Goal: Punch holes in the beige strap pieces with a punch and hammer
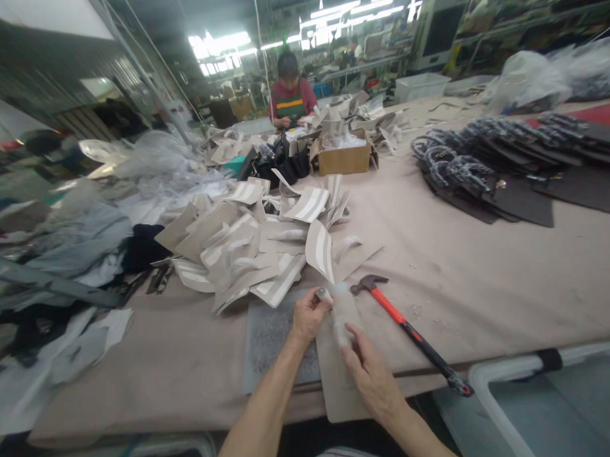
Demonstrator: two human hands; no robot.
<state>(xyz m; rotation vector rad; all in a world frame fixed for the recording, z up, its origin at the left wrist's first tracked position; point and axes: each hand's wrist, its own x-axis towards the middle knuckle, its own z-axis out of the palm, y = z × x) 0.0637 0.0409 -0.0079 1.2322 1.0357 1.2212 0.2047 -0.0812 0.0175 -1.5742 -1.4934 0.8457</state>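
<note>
A beige bag panel [335, 391] lies lengthwise before me, its lower end past the table's front edge. A handle wrapped in white film [341, 332] runs along it. My left hand [308, 316] is closed in a pinch at the far end of this handle, where a small greyish round tip shows. My right hand [370, 373] curls thumb and fingers around the handle's nearer part. Under the panel's left side is a grey scuffed board [276, 346]. Just right of the panel lies a claw hammer [401, 322] with a red and black grip, its head pointing away.
Beyond my hands is a heap of beige panels [240, 247] with white strips. A cardboard box [345, 157] and black items [282, 159] stand behind it. Dark panels with wrapped handles [513, 174] lie at right. Plastic film [153, 167] fills the left. Another person [293, 99] sits opposite.
</note>
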